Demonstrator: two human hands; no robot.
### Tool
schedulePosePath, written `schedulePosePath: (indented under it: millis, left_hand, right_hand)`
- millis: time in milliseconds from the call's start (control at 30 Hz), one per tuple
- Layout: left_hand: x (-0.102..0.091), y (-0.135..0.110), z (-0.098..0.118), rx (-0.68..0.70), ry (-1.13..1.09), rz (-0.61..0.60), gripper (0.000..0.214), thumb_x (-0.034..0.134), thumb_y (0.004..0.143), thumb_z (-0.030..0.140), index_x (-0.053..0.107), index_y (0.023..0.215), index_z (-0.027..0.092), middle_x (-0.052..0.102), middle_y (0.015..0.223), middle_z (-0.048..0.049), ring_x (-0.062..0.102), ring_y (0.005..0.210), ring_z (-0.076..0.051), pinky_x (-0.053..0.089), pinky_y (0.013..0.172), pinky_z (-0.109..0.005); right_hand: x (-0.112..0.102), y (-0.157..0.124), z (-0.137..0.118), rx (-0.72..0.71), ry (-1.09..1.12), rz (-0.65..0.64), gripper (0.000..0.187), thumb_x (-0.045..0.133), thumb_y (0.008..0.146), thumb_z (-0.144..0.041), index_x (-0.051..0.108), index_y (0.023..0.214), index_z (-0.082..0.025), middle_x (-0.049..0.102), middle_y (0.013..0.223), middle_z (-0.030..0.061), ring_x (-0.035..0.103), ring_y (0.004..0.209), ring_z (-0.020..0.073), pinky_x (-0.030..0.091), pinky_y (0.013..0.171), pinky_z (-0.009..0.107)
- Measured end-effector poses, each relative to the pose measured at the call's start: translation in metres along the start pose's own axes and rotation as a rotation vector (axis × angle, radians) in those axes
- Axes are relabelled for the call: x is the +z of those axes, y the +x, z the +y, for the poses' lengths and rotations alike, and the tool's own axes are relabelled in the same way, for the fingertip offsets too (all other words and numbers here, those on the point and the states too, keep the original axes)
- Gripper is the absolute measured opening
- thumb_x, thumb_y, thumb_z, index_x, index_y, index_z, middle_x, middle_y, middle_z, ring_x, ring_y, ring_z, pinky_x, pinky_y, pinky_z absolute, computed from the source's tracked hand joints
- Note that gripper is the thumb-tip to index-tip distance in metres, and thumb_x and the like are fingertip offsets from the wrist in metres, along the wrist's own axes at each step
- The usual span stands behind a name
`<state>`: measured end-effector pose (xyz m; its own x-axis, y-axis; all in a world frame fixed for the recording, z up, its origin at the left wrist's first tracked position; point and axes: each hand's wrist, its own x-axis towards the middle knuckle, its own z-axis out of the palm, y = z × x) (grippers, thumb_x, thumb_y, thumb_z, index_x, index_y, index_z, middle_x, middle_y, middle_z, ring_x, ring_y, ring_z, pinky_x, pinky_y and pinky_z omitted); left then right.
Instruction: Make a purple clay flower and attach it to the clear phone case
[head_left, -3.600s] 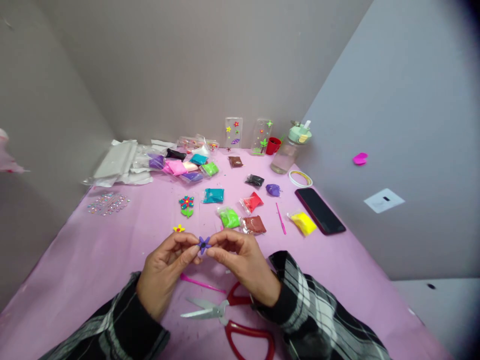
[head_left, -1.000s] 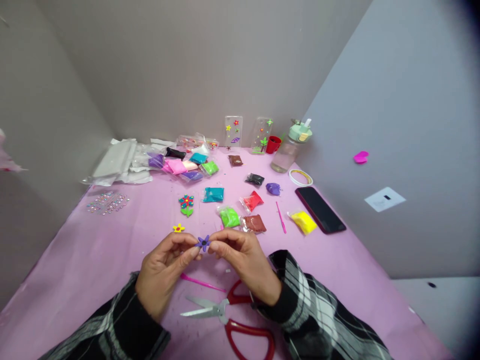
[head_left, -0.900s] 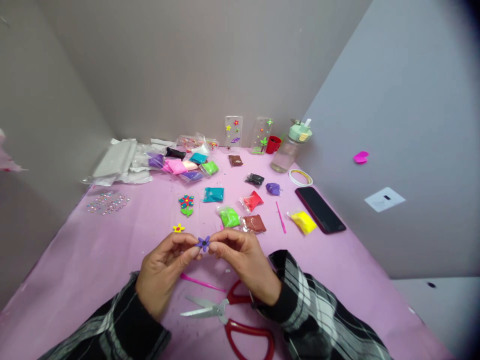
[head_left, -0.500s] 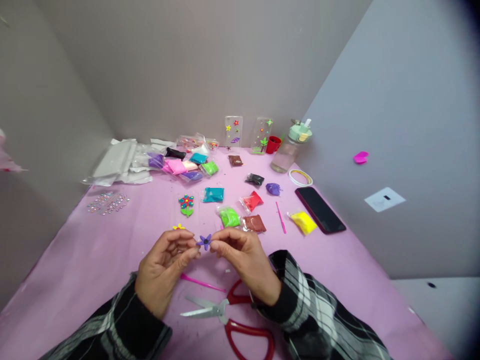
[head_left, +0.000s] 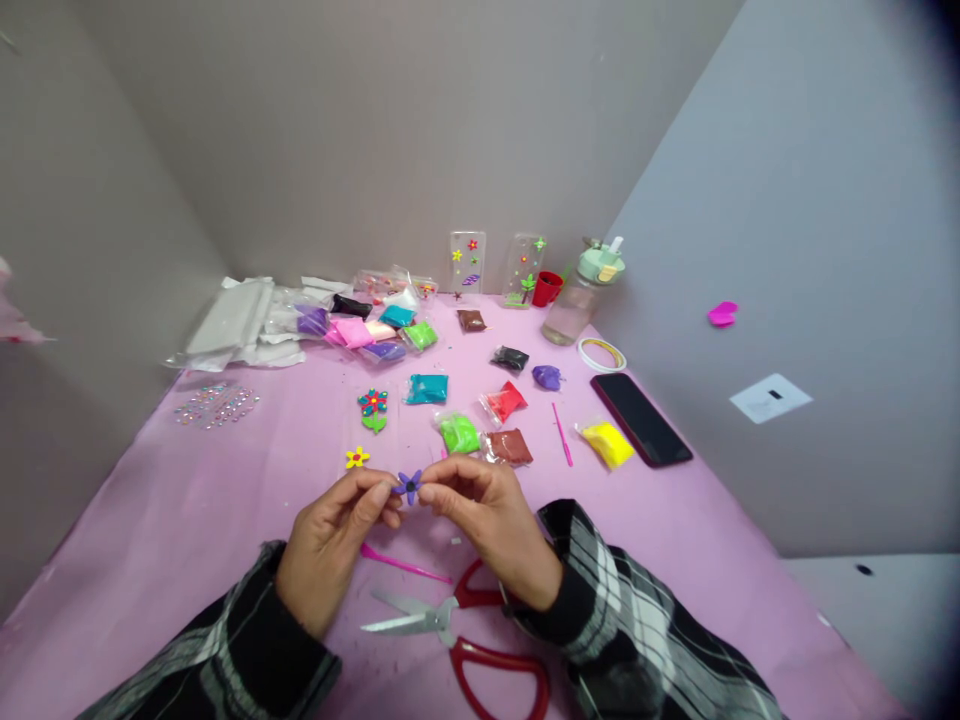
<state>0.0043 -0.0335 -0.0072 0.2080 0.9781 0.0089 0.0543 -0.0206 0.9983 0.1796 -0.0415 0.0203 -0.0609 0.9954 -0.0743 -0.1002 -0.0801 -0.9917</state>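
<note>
Between my two hands is a small purple clay flower point(head_left: 409, 487) with a dark centre, raised over the pink table. My left hand point(head_left: 337, 535) pinches a petal on its left side between thumb and fingers. On the opposite side, my right hand point(head_left: 487, 515) grips another petal the same way. Just beyond them lies a yellow clay flower point(head_left: 358, 457) with a red centre, and past it a blue-and-red clay flower point(head_left: 373, 405) with green leaves, on a clear phone case. Below my hands rest a pink modelling tool point(head_left: 405, 566) and open red-handled scissors point(head_left: 442, 620).
Packets of coloured clay, such as a green one point(head_left: 459, 434) and a yellow one point(head_left: 607, 445), lie ahead. A phone point(head_left: 641, 420), tape roll point(head_left: 601, 355) and bottle point(head_left: 574, 305) stand to the right. Rhinestones point(head_left: 217, 405) and white packages point(head_left: 232, 325) are left.
My left hand has turned and its fingers have closed on the purple flower's left petal. The yellow flower behind is now more fully uncovered. My right hand stays nearly still.
</note>
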Motion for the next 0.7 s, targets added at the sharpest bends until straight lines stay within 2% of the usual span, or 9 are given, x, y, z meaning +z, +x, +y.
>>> schedulePosePath:
  millis: [100,200,300,400,700]
  left_hand:
    - [0.0006,0.0010,0.0003,0.000,-0.008,0.009,0.019,0.060,0.090,0.040,0.067,0.091,0.022,0.067,0.072,0.0016,0.064,0.071,-0.013,0.051,0.073,-0.023]
    - [0.0011,0.0012,0.0031,0.017,0.027,0.016,0.015,0.064,0.086,0.036,0.067,0.086,0.022,0.065,0.068,0.0025,0.062,0.066,-0.012,0.050,0.066,-0.020]
    - [0.0006,0.0006,0.0047,0.045,0.065,0.022,0.016,0.061,0.088,0.035,0.066,0.081,0.021,0.065,0.067,0.0024,0.061,0.066,-0.012,0.050,0.067,-0.020]
    - [-0.0003,-0.0007,0.0042,0.046,0.087,0.024,0.020,0.057,0.091,0.037,0.066,0.085,0.021,0.066,0.068,0.0017,0.063,0.068,-0.013,0.050,0.070,-0.021]
    - [0.0030,0.0010,0.0080,0.035,0.104,0.021,0.018,0.060,0.088,0.037,0.066,0.081,0.021,0.065,0.066,0.0023,0.061,0.065,-0.011,0.049,0.066,-0.019]
  right_hand:
    - [0.0000,-0.0002,0.0007,0.001,-0.004,0.000,0.005,0.074,0.077,-0.024,0.073,0.075,-0.019,0.068,0.072,-0.0015,0.057,0.068,0.0127,0.043,0.066,0.026]
    - [0.0000,-0.0001,0.0017,0.000,-0.006,-0.016,0.004,0.074,0.078,-0.022,0.073,0.076,-0.018,0.068,0.072,-0.0019,0.056,0.068,0.0119,0.043,0.065,0.025]
    - [-0.0003,0.0004,0.0024,-0.016,-0.010,-0.028,0.003,0.074,0.078,-0.021,0.073,0.076,-0.018,0.068,0.071,-0.0022,0.057,0.067,0.0116,0.043,0.065,0.025]
    - [-0.0005,0.0004,0.0027,-0.018,-0.011,-0.029,0.003,0.074,0.078,-0.020,0.073,0.076,-0.019,0.068,0.072,-0.0021,0.057,0.068,0.0118,0.043,0.065,0.025]
    - [-0.0004,0.0005,0.0018,-0.028,-0.024,-0.028,0.004,0.074,0.078,-0.021,0.074,0.076,-0.018,0.068,0.072,-0.0021,0.057,0.068,0.0115,0.043,0.066,0.025]
